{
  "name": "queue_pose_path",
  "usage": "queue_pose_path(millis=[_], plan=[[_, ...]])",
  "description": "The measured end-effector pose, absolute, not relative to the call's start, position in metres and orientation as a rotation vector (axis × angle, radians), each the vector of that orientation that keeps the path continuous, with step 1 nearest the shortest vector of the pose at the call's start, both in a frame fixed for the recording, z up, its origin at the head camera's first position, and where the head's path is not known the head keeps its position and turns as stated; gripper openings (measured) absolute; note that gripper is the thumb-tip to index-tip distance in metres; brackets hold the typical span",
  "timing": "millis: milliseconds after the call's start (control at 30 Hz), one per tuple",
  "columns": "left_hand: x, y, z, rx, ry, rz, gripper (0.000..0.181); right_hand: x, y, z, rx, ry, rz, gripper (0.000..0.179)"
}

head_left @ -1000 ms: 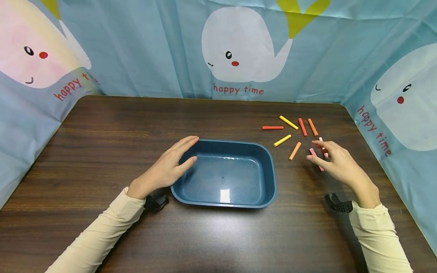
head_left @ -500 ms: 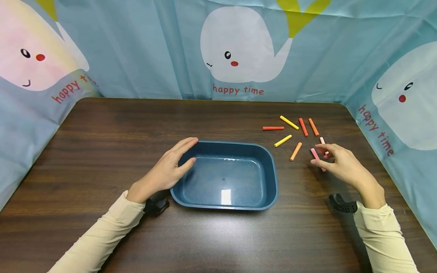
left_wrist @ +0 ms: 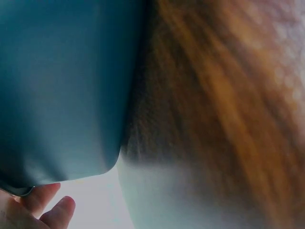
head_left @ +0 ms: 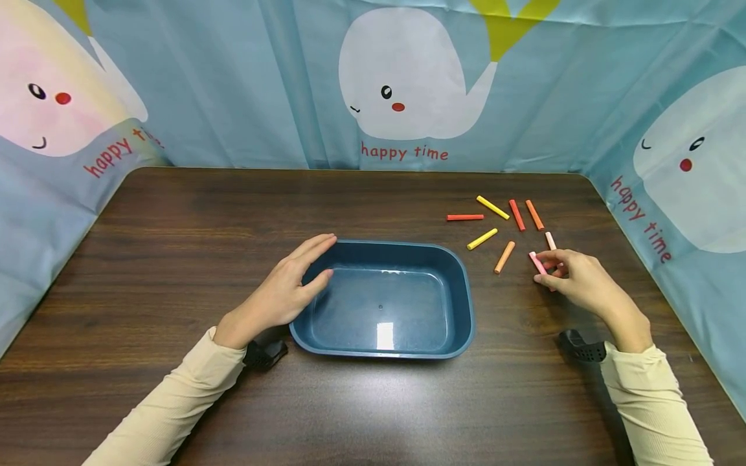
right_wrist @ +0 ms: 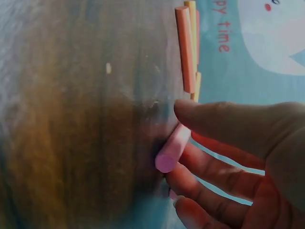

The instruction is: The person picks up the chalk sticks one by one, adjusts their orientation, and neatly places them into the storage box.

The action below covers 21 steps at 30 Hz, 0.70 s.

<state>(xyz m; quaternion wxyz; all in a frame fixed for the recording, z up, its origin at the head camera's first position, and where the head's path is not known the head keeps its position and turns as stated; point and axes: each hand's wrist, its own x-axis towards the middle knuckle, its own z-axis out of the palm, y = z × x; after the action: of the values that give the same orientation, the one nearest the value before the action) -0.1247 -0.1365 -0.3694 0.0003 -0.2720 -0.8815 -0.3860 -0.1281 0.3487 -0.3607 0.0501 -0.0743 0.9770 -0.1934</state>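
My right hand (head_left: 579, 278) is over the right part of the table, its thumb and fingers closing round a pink chalk stick (head_left: 537, 262) that lies on the wood. In the right wrist view the pink chalk (right_wrist: 172, 149) sits between thumb and fingers, one end pointing to the camera. A paler pink chalk stick (head_left: 550, 240) lies just beyond, partly covered by the fingers. At the left end of a blue plastic tray (head_left: 469, 304), my left hand (head_left: 285, 285) rests with fingers extended along the rim. The left wrist view shows the tray's outer wall (left_wrist: 62, 95) and some fingertips.
Left of the right hand lie an orange chalk (head_left: 504, 257), two yellow chalks (head_left: 482, 239), a red chalk (head_left: 465, 217) and, farther back, more red and orange sticks (head_left: 534, 215). A blue whale-print curtain (head_left: 233, 84) borders the table (head_left: 192, 213) at the back and sides.
My right hand has lowered slightly and its thumb and fingers have drawn together round the pink chalk. The left hand stays at the tray.
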Motion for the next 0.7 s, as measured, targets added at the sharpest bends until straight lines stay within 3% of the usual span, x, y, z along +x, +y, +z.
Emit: queue_pose_path(millis=[700], plan=[[-0.1246, -0.1366, -0.3688, -0.849, -2.780, -1.203, 0.057, -0.1264, 0.3454, -0.3564, -0.183, 3.000, -0.550, 0.028]])
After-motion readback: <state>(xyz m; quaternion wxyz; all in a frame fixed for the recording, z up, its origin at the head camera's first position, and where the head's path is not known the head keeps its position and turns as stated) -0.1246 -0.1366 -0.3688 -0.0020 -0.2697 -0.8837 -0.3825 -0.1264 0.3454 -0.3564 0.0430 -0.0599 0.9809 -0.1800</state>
